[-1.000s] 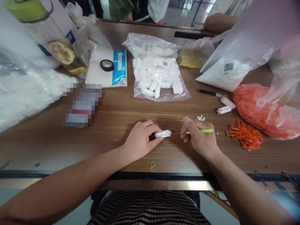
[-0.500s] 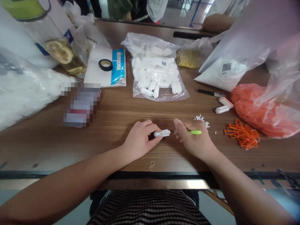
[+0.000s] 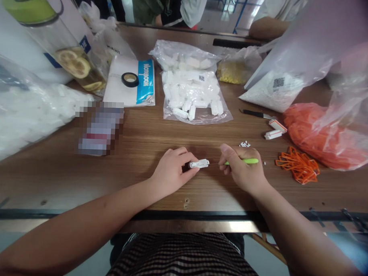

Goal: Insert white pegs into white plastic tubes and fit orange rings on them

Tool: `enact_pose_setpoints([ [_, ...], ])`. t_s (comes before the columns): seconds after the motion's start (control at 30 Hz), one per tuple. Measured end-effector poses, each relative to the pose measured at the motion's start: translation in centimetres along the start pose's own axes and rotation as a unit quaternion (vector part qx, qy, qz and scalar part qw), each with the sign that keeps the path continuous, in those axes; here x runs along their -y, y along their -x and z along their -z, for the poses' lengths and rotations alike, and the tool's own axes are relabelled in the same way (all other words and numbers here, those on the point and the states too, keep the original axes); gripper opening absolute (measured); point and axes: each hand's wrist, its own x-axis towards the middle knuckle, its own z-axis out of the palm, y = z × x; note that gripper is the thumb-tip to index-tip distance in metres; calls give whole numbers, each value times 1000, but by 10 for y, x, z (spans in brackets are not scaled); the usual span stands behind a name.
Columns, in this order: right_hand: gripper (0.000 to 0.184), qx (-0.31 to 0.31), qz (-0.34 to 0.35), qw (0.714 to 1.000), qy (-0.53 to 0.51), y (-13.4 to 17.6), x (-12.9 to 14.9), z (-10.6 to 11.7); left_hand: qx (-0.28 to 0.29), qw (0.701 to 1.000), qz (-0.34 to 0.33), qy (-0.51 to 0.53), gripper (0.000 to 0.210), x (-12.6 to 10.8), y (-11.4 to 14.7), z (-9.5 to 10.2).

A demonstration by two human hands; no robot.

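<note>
My left hand [image 3: 173,168] is closed on a white plastic connector housing [image 3: 199,164] with rows of small holes, its right end sticking out past the fingertips. A short gap to the right, my right hand [image 3: 245,169] is closed around a thin tool with a bright green handle [image 3: 250,161]. The tool's tip is too small to make out. Just behind my right hand lies a little heap of tiny white pegs [image 3: 245,144], partly hidden by it.
Orange plastic frames [image 3: 298,165] lie at right, near a bag of orange parts [image 3: 329,135], a black-handled tool [image 3: 254,113] and two white-and-orange housings [image 3: 274,131]. A bag of white housings [image 3: 193,90] is behind. Left are a blurred-out flat object [image 3: 100,131], notebook [image 3: 117,93], tape roll [image 3: 130,79] and bottle [image 3: 75,57].
My right hand has moved a little to the right with the green-handled tool, which now shows more of its handle and covers more of the peg heap. My left hand stays put.
</note>
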Motion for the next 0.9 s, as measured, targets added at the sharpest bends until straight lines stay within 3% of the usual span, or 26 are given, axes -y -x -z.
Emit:
enact_pose_setpoints([
  [0.4, 50, -10, -48, 998, -44, -3, -6, 0, 4, 1000, 5, -8, 7, -1, -1, 1],
  [0.5, 49, -31, -6, 999, -25, -7, -11, 8, 8, 1000, 10, -9, 8, -1, 0, 2],
  [0.57, 43, -31, 65, 996, 50, -11, -15, 16, 8, 1000, 9, -7, 7, -1, 0, 2],
  [0.63, 33, 19, 153, 970, 189, -16, -19, 22, 3, 1000, 5, -12, 6, -1, 0, 1],
  [0.73, 20, 108, 241, 880, 395, -21, -23, 25, -2, 999, 2, -35, 9, -2, 0, -1],
  [0.8, 21, 135, 259, 829, 477, -23, -23, 23, 0, 999, 1, -51, 14, -2, -1, -2],
  [0.9, 27, 140, 260, 795, 530, -21, -23, 18, 9, 998, 2, -66, 16, -1, -2, -3],
])
